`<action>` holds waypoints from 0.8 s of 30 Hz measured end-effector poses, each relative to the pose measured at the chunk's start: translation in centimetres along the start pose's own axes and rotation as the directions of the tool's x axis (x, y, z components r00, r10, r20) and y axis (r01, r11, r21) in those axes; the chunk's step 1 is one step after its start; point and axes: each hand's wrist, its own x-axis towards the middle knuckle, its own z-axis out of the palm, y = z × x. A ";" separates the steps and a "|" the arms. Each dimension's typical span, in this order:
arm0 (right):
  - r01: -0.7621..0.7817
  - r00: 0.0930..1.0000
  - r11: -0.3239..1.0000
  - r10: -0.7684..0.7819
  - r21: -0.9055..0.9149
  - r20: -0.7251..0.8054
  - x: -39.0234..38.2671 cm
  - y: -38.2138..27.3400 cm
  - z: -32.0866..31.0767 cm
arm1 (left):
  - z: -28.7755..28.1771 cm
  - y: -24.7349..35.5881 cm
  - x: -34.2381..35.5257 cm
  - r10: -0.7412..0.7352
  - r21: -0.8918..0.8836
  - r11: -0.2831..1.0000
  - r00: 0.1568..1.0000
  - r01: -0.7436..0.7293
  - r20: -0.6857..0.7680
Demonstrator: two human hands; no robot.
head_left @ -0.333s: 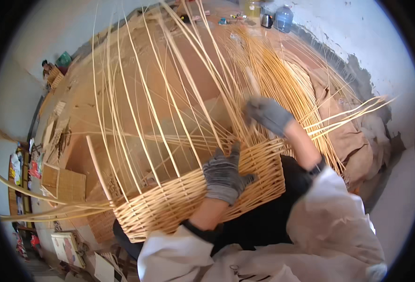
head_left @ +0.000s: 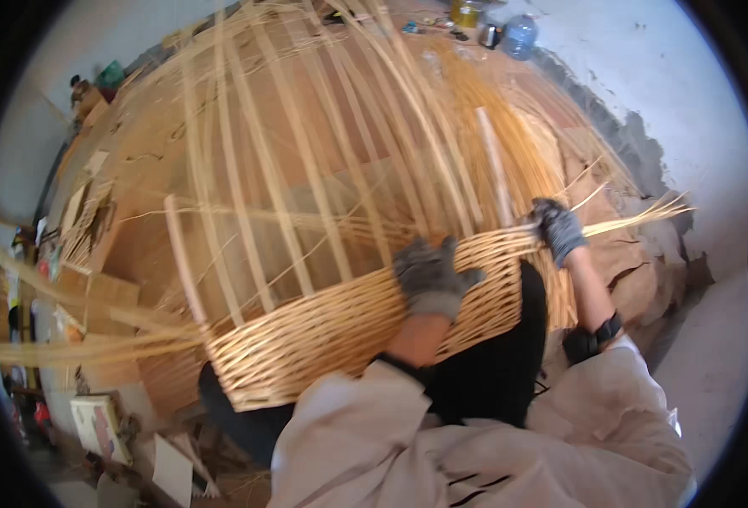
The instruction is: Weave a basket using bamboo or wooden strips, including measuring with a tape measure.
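Observation:
A rectangular wicker panel (head_left: pixel 306 343) of pale willow lies across my lap, tilted. Long upright rods (head_left: pixel 294 186) rise from its far edge, blurred. A thicker peeled post (head_left: pixel 184 258) stands at its left end and another post (head_left: pixel 494 165) near its right end. My left hand (head_left: pixel 433 275), in a grey glove, grips the far edge right of the middle, thumb stretched to the right. At the right end my right hand (head_left: pixel 558 229), also gloved, is closed around a bundle of thin willow rods (head_left: pixel 632 218), whose tips stick out to the right. Its fingertips are partly hidden.
Behind the panel a large pile of loose willow rods (head_left: pixel 484 93) lies on the floor. A blue water jug (head_left: pixel 519 36) and a kettle (head_left: pixel 489 36) stand by the far wall. More rods (head_left: pixel 95 349) jut out leftward. Boxes (head_left: pixel 103 300) stand on the left, brown sacking (head_left: pixel 615 254) on the right.
My right hand has moved right and down, from among the upright rods to the panel's right end. The left hand still grips the edge. The view has shifted and the upright rods have swayed.

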 end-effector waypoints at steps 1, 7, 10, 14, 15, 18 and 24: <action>-0.001 0.989 0.858 -0.077 -0.513 -0.130 0.0 -0.4 1.0 | -0.2 -0.6 0.1 0.058 -0.053 0.997 0.993 -0.063 -0.104; 0.173 0.950 0.979 -0.137 -0.110 0.280 -3.8 -7.8 11.5 | -3.3 -14.5 -11.7 -0.134 -0.496 0.846 0.823 -0.195 -0.552; 0.498 0.759 0.848 -0.324 -0.183 0.565 -9.7 -13.8 30.3 | -5.0 -23.8 -15.1 -0.461 -0.719 0.690 0.713 -0.087 -0.528; 0.793 0.610 0.345 -0.432 -0.502 0.665 -15.4 -17.8 45.8 | -5.2 -28.7 -14.5 -0.129 -0.519 0.822 0.811 -0.234 -0.570; 0.774 0.608 0.148 -0.446 -0.616 0.657 -16.6 -17.9 48.2 | -5.0 -30.6 -14.3 -0.136 -0.520 0.822 0.807 -0.232 -0.574; 0.782 0.601 0.221 -0.513 -0.583 0.613 -16.2 -17.8 49.0 | -5.0 -34.7 -14.2 0.198 0.136 0.979 0.853 -0.150 -0.484; 0.418 0.814 0.799 -0.120 -0.432 0.568 -11.4 -14.9 42.2 | -12.2 -27.4 -11.4 -0.034 0.074 0.997 0.999 0.032 0.020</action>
